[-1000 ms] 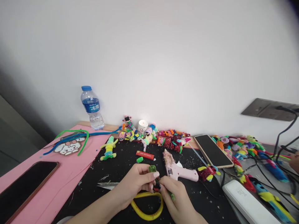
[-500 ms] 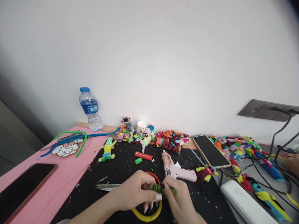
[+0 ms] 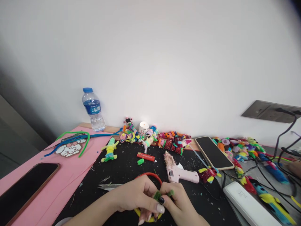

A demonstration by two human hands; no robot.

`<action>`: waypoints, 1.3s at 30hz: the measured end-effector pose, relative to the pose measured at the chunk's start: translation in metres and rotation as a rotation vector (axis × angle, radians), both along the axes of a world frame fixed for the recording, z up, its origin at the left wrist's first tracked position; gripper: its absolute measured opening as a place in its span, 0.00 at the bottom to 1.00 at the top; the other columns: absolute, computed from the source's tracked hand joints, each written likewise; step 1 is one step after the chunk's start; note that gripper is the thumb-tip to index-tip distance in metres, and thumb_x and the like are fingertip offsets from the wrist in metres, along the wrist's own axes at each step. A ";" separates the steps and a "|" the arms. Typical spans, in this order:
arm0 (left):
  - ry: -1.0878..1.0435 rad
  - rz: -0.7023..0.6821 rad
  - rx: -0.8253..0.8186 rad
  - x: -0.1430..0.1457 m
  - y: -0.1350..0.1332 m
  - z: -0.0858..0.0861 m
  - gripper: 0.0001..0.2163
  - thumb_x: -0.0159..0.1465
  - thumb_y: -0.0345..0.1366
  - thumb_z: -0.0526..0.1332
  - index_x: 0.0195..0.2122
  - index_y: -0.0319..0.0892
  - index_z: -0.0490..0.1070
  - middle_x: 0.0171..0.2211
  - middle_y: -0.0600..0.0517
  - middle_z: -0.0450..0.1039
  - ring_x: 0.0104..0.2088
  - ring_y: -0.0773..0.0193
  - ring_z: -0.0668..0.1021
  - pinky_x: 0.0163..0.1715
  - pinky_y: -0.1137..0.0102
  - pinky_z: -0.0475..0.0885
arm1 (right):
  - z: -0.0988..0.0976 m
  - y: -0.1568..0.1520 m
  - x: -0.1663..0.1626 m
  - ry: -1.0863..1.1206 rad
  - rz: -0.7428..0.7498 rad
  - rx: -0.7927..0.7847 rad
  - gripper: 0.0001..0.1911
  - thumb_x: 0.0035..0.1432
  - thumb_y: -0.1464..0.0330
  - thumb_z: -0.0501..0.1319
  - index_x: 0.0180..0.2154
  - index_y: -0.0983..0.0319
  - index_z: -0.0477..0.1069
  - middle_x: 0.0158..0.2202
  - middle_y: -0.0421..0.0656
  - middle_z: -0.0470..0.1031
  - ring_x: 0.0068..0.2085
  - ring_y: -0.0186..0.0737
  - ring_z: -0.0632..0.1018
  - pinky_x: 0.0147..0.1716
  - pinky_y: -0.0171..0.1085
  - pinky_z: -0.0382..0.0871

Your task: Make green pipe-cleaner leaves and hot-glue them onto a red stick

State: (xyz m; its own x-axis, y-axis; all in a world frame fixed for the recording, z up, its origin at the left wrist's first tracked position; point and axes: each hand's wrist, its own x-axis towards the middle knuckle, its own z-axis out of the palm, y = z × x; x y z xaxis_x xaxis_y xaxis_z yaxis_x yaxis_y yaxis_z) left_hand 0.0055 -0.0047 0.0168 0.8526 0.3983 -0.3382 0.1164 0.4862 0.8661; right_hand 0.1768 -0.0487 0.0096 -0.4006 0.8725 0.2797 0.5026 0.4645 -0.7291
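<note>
My left hand (image 3: 134, 195) and my right hand (image 3: 181, 202) meet at the front middle of the table. Between their fingertips is a short dark green piece of pipe cleaner (image 3: 157, 195), pinched by both; its other end pokes out above my right fingers. Fingers cover much of it. Beneath my hands lies a pair of scissors (image 3: 108, 187) with red and yellow handles, its blades showing left of my left wrist. A pale pink glue gun (image 3: 184, 174) rests just beyond my right hand. A red lighter (image 3: 145, 157) and a small bright green piece (image 3: 140, 161) lie past my hands.
Pipe-cleaner figures (image 3: 170, 144) line the wall, beside a paper cup (image 3: 143, 128). Left are a water bottle (image 3: 92, 110) and a phone (image 3: 28, 188) on pink sheeting (image 3: 77, 175). Another phone (image 3: 213, 153), a white power bank (image 3: 246, 202) and black cables lie right, near a person's hand (image 3: 295, 168).
My hands have drawn together, and the right fingers have closed in beside the left ones on the green pipe cleaner. The whole view has shifted slightly.
</note>
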 end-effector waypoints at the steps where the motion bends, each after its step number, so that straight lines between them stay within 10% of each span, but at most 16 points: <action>1: 0.001 0.007 -0.001 0.000 0.000 0.000 0.11 0.48 0.38 0.66 0.19 0.35 0.70 0.12 0.56 0.65 0.09 0.74 0.64 0.07 0.79 0.59 | 0.000 0.000 -0.001 -0.001 -0.002 -0.013 0.19 0.62 0.63 0.48 0.20 0.62 0.60 0.18 0.35 0.62 0.21 0.29 0.64 0.23 0.29 0.55; 8: 0.019 0.240 0.207 0.005 0.000 0.001 0.09 0.47 0.36 0.68 0.24 0.35 0.75 0.18 0.55 0.70 0.16 0.72 0.70 0.20 0.76 0.68 | -0.008 0.003 0.003 0.086 -0.243 0.031 0.19 0.63 0.65 0.46 0.19 0.61 0.54 0.17 0.34 0.54 0.20 0.29 0.58 0.19 0.30 0.50; 19: 0.247 0.440 1.029 0.008 -0.010 0.003 0.09 0.57 0.36 0.61 0.24 0.40 0.78 0.20 0.51 0.73 0.22 0.66 0.72 0.23 0.75 0.64 | -0.012 0.002 0.000 -0.030 -0.311 0.185 0.17 0.61 0.70 0.46 0.21 0.60 0.47 0.17 0.33 0.51 0.18 0.28 0.56 0.18 0.30 0.48; 39: 0.235 0.506 1.115 0.000 -0.002 0.007 0.06 0.57 0.36 0.62 0.27 0.40 0.74 0.24 0.51 0.72 0.25 0.66 0.73 0.27 0.75 0.67 | -0.003 0.007 0.003 0.030 -0.325 0.208 0.14 0.62 0.71 0.47 0.23 0.60 0.56 0.19 0.35 0.58 0.21 0.31 0.60 0.20 0.31 0.52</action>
